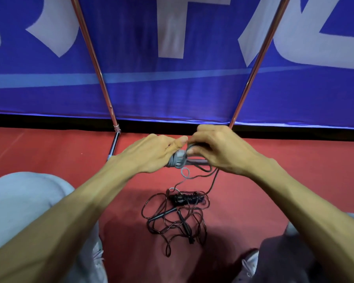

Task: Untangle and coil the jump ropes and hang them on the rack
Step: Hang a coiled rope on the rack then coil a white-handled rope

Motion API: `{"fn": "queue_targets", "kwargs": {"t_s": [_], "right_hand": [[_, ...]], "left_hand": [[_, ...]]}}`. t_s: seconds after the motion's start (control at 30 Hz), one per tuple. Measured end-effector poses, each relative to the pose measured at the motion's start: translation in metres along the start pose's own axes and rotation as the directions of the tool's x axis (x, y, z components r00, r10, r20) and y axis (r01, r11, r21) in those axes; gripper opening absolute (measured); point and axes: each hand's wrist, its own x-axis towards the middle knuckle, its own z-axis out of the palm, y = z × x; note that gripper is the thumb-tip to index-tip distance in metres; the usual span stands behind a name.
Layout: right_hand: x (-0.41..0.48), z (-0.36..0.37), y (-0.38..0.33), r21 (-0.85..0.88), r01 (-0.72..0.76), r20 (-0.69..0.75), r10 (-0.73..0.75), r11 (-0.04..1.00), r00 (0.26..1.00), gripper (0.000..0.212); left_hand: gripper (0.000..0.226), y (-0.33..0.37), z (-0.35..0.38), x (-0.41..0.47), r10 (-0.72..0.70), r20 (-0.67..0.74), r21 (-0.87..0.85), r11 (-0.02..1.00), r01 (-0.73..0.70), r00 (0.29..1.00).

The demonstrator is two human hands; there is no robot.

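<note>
I see both hands meeting at the grey rope bundle (178, 159), held above the red floor (49, 152) near the rack's base. My left hand (151, 153) wraps around the coil; my right hand (219, 150) pinches a dark cord beside it. The black jump rope (178, 213) lies tangled on the floor, nearer to me.

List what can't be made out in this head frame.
- Head view: top of the copper-coloured metal rack poles, cut off by the upper edge.
- Grey coiled jump rope: handles hidden by the left hand.
- Right hand grip: fingertips curl out of sight.
- Black tangled jump ropes: count unclear, strands too thin.
</note>
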Motion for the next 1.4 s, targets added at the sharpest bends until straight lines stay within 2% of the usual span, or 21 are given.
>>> {"fn": "queue_targets", "kwargs": {"t_s": [0.1,0.17,0.2,0.23,0.37,0.5,0.6,0.67,0.77,0.87,0.93,1.0,1.1,1.17,1.23,1.33,1.4], "right_hand": [[0.002,-0.007,0.004,0.085,-0.071,-0.13,0.081,0.994,0.988,0.021],[0.002,-0.008,0.003,0.155,-0.139,-0.138,0.161,0.978,0.977,0.022],[0.002,-0.008,0.001,0.2,-0.175,-0.116,0.2,0.964,0.973,0.022],[0.002,-0.007,0.0,0.247,-0.214,-0.082,0.24,0.945,0.967,0.023],[0.0,-0.008,0.004,0.393,-0.334,0.065,0.336,0.857,0.94,0.02],[-0.001,-0.005,0.012,0.586,-0.362,0.07,0.399,0.725,0.914,0.011],[-0.001,0.004,0.014,0.659,-0.26,-0.003,0.348,0.706,0.938,0.023],[0.002,0.01,0.01,0.666,-0.308,0.009,0.406,0.679,0.914,0.02],[0.007,0.024,0.006,0.626,-0.406,0.132,0.422,0.666,0.897,0.017],[0.005,0.033,0.008,0.49,-0.438,0.212,0.384,0.754,0.899,0.018],[0.003,0.033,0.006,0.367,-0.437,0.229,0.376,0.821,0.898,0.015],[0.0,0.032,0.004,0.283,-0.439,0.267,0.369,0.853,0.89,0.013],[0.001,0.031,-0.001,0.235,-0.503,0.293,0.433,0.832,0.853,0.023],[0.001,0.03,-0.001,0.316,-0.621,0.355,0.517,0.718,0.779,0.026],[0.003,0.025,-0.001,0.32,-0.685,0.43,0.544,0.655,0.721,0.027],[0.002,0.025,-0.004,0.34,-0.697,0.51,0.499,0.631,0.7,0.03],[-0.001,0.026,-0.009,0.436,-0.723,0.585,0.441,0.537,0.68,0.027]], "left_hand": [[0.062,0.013,-0.006,-0.008,0.041,0.108,-0.18,0.983,-0.021,0.993],[0.055,0.018,-0.008,-0.012,0.083,0.182,-0.308,0.951,-0.024,0.98],[0.044,0.019,-0.007,-0.014,0.113,0.188,-0.334,0.942,-0.045,0.976],[0.035,0.019,-0.006,-0.015,0.132,0.182,-0.34,0.938,-0.064,0.974],[0.03,0.021,-0.001,-0.022,0.184,0.118,-0.306,0.942,-0.14,0.976],[0.022,0.021,-0.013,-0.023,0.223,0.001,-0.493,0.848,-0.194,0.975],[0.023,0.022,-0.022,-0.022,0.131,-0.095,-0.632,0.758,-0.162,0.987],[0.025,0.023,-0.024,-0.021,0.03,-0.139,-0.69,0.714,-0.119,0.99],[0.027,0.022,-0.026,-0.019,-0.103,-0.195,-0.762,0.642,-0.084,0.975],[0.014,0.014,-0.029,-0.012,-0.237,-0.171,-0.816,0.578,-0.003,0.956],[0.019,0.008,-0.026,-0.009,-0.265,-0.209,-0.729,0.684,0.031,0.941],[0.022,0.004,-0.019,-0.009,-0.202,-0.315,-0.563,0.827,-0.011,0.927],[0.021,-0.002,-0.008,-0.006,-0.125,-0.394,-0.313,0.95,-0.005,0.911],[0.024,-0.003,-0.003,-0.004,-0.115,-0.408,-0.221,0.975,0.024,0.906],[0.023,-0.003,-0.002,-0.003,-0.116,-0.418,-0.189,0.981,0.039,0.901],[0.025,-0.006,-0.003,-0.001,-0.123,-0.433,-0.173,0.984,0.052,0.893],[0.026,-0.008,-0.004,0.001,-0.125,-0.421,-0.15,0.986,0.067,0.899]]}}
